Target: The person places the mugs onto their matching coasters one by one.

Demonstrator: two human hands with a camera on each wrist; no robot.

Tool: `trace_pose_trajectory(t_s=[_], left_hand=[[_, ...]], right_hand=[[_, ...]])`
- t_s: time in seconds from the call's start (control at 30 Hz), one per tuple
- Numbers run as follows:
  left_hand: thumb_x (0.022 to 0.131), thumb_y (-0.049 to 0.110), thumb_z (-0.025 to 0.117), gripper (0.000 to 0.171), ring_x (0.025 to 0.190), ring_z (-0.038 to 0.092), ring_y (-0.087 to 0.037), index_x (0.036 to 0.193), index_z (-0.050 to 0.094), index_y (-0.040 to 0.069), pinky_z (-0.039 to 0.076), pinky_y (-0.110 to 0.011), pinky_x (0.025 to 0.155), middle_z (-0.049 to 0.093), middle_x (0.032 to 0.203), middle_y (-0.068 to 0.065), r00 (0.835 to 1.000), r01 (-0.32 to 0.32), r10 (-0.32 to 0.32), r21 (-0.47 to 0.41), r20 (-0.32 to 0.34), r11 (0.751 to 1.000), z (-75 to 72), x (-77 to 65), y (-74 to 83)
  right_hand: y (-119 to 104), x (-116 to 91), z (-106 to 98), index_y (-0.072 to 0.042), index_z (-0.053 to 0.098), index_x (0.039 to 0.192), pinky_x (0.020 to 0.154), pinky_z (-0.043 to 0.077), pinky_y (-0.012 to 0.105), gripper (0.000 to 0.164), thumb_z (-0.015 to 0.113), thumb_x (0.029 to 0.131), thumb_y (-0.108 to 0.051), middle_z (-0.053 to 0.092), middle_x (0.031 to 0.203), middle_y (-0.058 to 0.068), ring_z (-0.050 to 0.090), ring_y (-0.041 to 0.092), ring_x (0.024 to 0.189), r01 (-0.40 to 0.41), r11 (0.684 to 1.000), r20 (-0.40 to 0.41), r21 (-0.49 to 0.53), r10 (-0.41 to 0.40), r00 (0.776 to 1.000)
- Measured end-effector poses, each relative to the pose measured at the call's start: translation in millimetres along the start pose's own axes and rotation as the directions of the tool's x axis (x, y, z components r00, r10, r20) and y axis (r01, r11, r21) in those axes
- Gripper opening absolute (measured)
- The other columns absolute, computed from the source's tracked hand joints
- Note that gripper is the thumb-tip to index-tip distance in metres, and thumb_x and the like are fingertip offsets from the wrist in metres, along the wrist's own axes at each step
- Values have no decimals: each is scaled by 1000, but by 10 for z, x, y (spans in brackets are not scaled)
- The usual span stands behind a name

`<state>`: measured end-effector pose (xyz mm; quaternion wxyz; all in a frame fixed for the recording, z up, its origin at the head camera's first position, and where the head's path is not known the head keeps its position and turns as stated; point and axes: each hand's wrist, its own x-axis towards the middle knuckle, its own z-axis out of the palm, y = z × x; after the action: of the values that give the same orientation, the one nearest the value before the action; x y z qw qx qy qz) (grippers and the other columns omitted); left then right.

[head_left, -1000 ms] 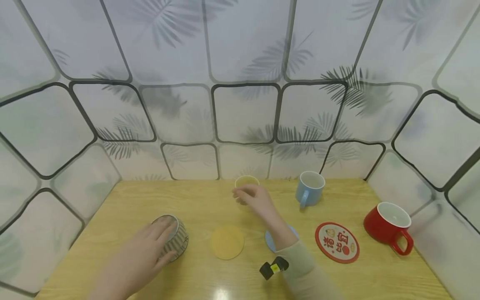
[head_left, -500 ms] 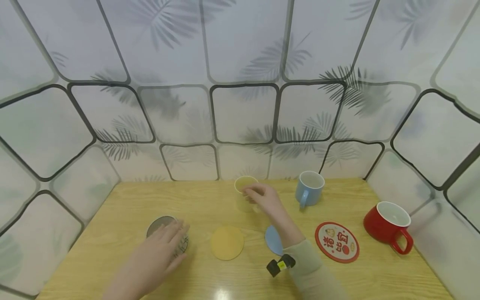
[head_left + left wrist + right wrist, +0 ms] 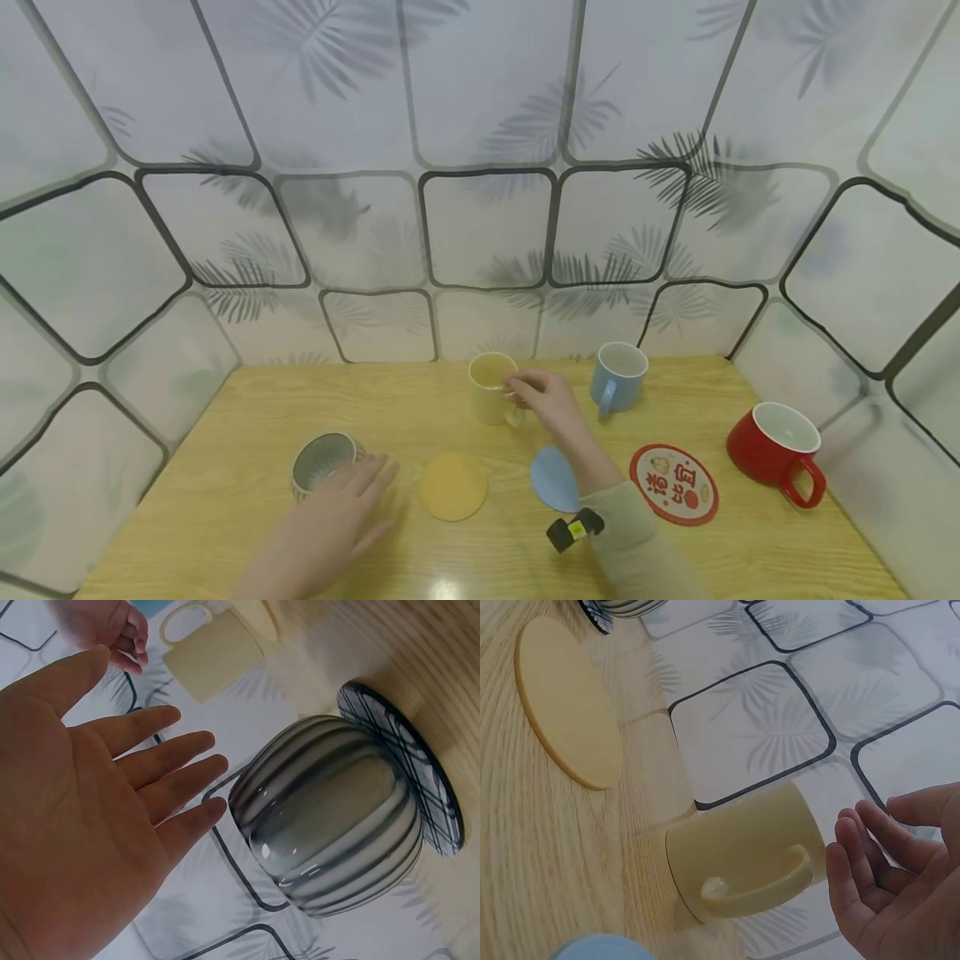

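A grey striped cup [image 3: 324,458] stands on a black-and-white plaid coaster [image 3: 405,769] at the left; in the head view my hand hides most of that coaster. My left hand [image 3: 333,512], palm toward the cup and fingers spread and nearly straight, is just right of it, with a gap showing in the left wrist view. Near the back middle stands a pale yellow mug [image 3: 489,404], its handle toward my right. My right hand [image 3: 551,400] hovers by its rim, fingers loosely bent with nothing between them. The right wrist view shows the fingertips [image 3: 844,851] just off the mug.
A yellow coaster [image 3: 454,486] and a blue coaster [image 3: 551,479], partly under my right forearm, lie mid-table. Right of them is a red-rimmed coaster with printed characters [image 3: 675,485]. A light blue mug [image 3: 617,385] stands behind, a red mug [image 3: 765,450] at far right. Patterned cloth surrounds the table.
My left hand has drawn off the striped cup toward the right, uncovering its mouth. My right hand has moved right, away from the yellow mug, whose handle now shows.
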<state>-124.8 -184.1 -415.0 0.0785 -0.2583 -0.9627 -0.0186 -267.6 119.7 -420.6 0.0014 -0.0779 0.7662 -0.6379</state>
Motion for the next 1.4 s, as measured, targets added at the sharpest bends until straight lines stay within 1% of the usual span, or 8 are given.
trace_pose_trajectory(t_s=[0.17, 0.33, 0.43, 0.6, 0.87, 1.03, 1.23, 1.4], left_hand=[[91, 46, 55, 64, 131, 44, -30, 141, 42, 9, 36, -50, 108, 44, 144, -12, 1000, -23, 23, -2, -13, 1000, 36, 11, 37], [92, 47, 53, 63, 131, 43, -30, 141, 43, 9, 37, -50, 107, 44, 144, -11, 999, -35, 35, -3, -16, 999, 64, 27, 63], [91, 46, 55, 63, 131, 44, -30, 140, 44, 9, 38, -49, 107, 45, 144, -11, 999, -41, 41, 3, -31, 999, 74, 38, 74], [89, 45, 59, 63, 129, 46, -29, 140, 45, 10, 39, -47, 106, 47, 142, -10, 998, -47, 47, 4, -46, 999, 118, 53, 74], [91, 45, 56, 62, 130, 45, -28, 141, 43, 10, 39, -47, 107, 45, 144, -10, 999, -52, 52, -17, -4, 999, 184, 69, 75], [92, 45, 53, 61, 131, 44, -29, 141, 43, 10, 39, -49, 106, 45, 144, -11, 998, -54, 55, -50, 23, 997, 217, 92, 89], [93, 46, 52, 60, 131, 44, -29, 140, 44, 10, 39, -48, 107, 44, 144, -11, 998, -50, 51, -56, 28, 997, 284, 128, 90], [93, 46, 52, 61, 131, 43, -29, 140, 44, 8, 37, -48, 108, 44, 144, -12, 998, -56, 59, -68, 36, 996, 350, 149, 75]], right_hand=[[52, 7, -68, 2, 66, 110, 84, 57, 35, 31, 62, 92, -22, 68, 104, 20, 67, 28, 92, -15, 1000, -16, -1, 15, 1000], [120, 22, -128, 4, 65, 112, 81, 57, 34, 28, 59, 93, -16, 68, 105, 21, 68, 26, 90, -39, 999, -48, 5, 39, 998], [152, 22, -159, 5, 64, 112, 81, 57, 32, 26, 57, 93, -12, 68, 104, 21, 68, 22, 86, -51, 999, -61, 17, 52, 997], [202, 20, -202, 5, 65, 111, 81, 57, 33, 25, 57, 94, -13, 68, 102, 19, 66, 16, 82, -59, 998, -70, -1, 59, 996], [298, 34, -208, 5, 66, 108, 77, 57, 29, 24, 58, 94, -12, 69, 98, 16, 65, 10, 76, -103, 994, -68, -20, 101, 993], [339, 23, -204, 4, 66, 109, 79, 57, 31, 24, 58, 93, -13, 68, 100, 18, 65, 12, 79, -126, 992, -69, -11, 125, 990], [381, 9, -199, 3, 66, 107, 79, 57, 31, 23, 58, 93, -13, 68, 101, 19, 65, 15, 80, -157, 988, -83, -10, 156, 984], [449, 12, -189, 3, 67, 106, 78, 57, 31, 22, 58, 93, -12, 69, 97, 16, 65, 13, 78, -185, 983, -91, -11, 183, 979]])
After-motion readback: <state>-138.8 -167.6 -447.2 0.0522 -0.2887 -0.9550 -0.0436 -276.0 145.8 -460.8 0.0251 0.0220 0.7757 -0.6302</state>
